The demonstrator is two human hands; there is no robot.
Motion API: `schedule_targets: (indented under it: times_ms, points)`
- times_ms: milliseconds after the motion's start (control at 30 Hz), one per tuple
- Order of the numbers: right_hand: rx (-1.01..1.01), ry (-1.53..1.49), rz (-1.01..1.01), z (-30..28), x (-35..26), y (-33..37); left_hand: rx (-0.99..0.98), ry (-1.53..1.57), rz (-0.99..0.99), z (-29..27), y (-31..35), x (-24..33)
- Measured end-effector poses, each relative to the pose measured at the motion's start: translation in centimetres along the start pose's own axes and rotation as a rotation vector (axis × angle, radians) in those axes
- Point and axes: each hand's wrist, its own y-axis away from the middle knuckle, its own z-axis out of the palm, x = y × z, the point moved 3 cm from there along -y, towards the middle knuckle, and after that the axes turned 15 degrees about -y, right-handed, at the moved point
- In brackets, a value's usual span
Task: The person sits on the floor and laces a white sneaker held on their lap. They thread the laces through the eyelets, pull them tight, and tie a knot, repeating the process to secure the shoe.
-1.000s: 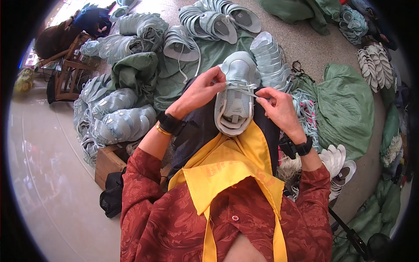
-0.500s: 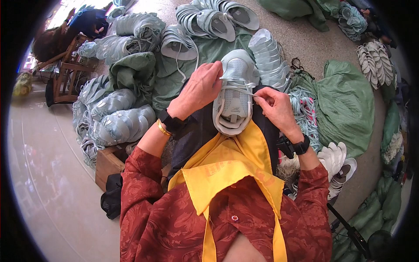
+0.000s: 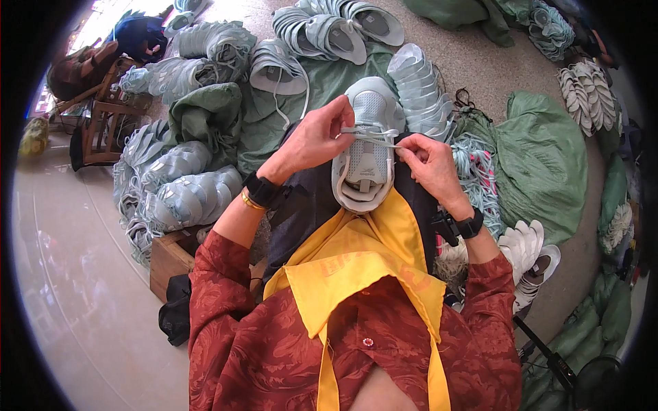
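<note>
A pale blue shoe upper (image 3: 370, 105) lies over my lap, its toe pointing away and its heel opening toward me. A light shoelace (image 3: 375, 139) runs across its front, threaded through eyelets near the toe end. My left hand (image 3: 317, 135) is closed at the shoe's left edge, thumb and finger pinching the lace. On the other side my right hand (image 3: 435, 168) pinches the lace between thumb and forefinger, with the strand drawn out between the two hands. The lace's lower lengths hang down both sides of the tongue.
Nested stacks of pale blue uppers (image 3: 195, 198) lie at the left, with more (image 3: 421, 92) beyond the shoe. A green sack (image 3: 541, 161) and a bundle of laces (image 3: 473, 164) sit at the right. Near my left elbow stands a wooden box (image 3: 171, 257); white uppers (image 3: 522, 250) lie right.
My left hand has turned and shifted slightly toward me and inward, its thumb now at the lace. My right hand has barely moved.
</note>
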Motion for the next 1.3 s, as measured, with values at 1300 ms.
schedule_targets:
  times_ms: [1300]
  points:
    - [0.038,0.162,-0.166,-2.9,-2.0,3.2,-0.019,0.249,-0.110,2.0,1.0,-2.6]
